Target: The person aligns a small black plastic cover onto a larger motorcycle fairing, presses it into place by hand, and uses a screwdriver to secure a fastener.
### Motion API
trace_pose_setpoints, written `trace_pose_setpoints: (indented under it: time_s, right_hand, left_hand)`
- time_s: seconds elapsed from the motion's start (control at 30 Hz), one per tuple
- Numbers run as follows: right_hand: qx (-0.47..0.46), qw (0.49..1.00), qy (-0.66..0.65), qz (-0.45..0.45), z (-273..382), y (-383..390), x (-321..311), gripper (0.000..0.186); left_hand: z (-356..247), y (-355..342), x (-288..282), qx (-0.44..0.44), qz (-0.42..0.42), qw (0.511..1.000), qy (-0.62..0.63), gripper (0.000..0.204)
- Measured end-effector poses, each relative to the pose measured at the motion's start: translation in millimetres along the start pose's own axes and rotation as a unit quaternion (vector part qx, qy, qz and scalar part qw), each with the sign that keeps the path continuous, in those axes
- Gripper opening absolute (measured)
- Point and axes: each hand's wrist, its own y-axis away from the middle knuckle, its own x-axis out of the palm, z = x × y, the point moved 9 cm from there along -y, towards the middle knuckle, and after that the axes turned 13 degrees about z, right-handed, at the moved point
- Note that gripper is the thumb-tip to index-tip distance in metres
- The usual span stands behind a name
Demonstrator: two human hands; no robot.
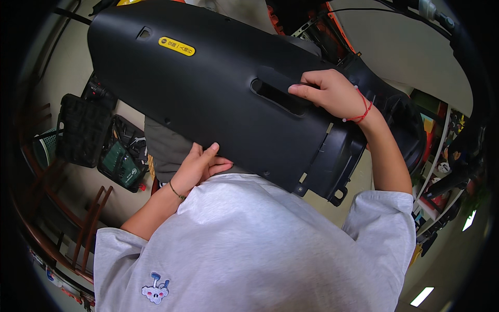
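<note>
A large black plastic panel (208,88) lies across my lap, with a yellow label (176,46), small screw holes and an oblong slot (270,93). My right hand (327,92), wearing a red string bracelet, pinches a small dark cover piece (275,78) at that slot, thumb over the opening. My left hand (202,164) holds the panel's near edge, thumb on top and some fingers partly hidden beneath.
At left are an open black tool case (78,130), a dark power tool (99,93) and wooden chair rails (96,223). At right stands a white shelf (434,166) with assorted items. An orange-and-black object (338,26) and cables are beyond the panel.
</note>
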Motion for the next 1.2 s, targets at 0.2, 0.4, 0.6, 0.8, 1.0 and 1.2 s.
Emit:
trace_pose_setpoints:
  time_s: [0.2, 0.4, 0.6, 0.8, 1.0, 1.2]
  right_hand:
    - [-0.086, 0.986, -0.137, -0.039, -23.8, 19.0, 16.0, 0.024]
    - [-0.129, 0.979, -0.130, -0.093, -16.3, 28.4, 23.4, 0.037]
    - [-0.162, 0.969, -0.115, -0.149, -4.1, 35.8, 37.0, 0.031]
    - [-0.149, 0.968, -0.116, -0.164, -8.3, 33.7, 33.6, 0.027]
    - [-0.150, 0.972, -0.089, -0.158, -10.8, 31.9, 32.2, 0.028]
    - [-0.149, 0.958, -0.001, -0.245, -2.4, 36.9, 34.8, 0.029]
  left_hand:
    - [-35.3, 39.8, 11.7, -0.102, 0.076, 0.929, -0.348, 0.038]
    - [-145.8, 40.5, 92.1, 0.187, 0.053, 0.746, -0.637, 0.026]
    - [-166.6, -13.5, 151.3, 0.427, 0.050, 0.520, -0.738, 0.039]
    - [-149.6, -20.7, 151.5, 0.442, 0.021, 0.411, -0.797, 0.041]
    - [-144.2, -15.3, 148.9, 0.477, 0.063, 0.377, -0.792, 0.035]
    - [-145.3, -15.8, 150.0, 0.507, 0.080, 0.371, -0.774, 0.030]
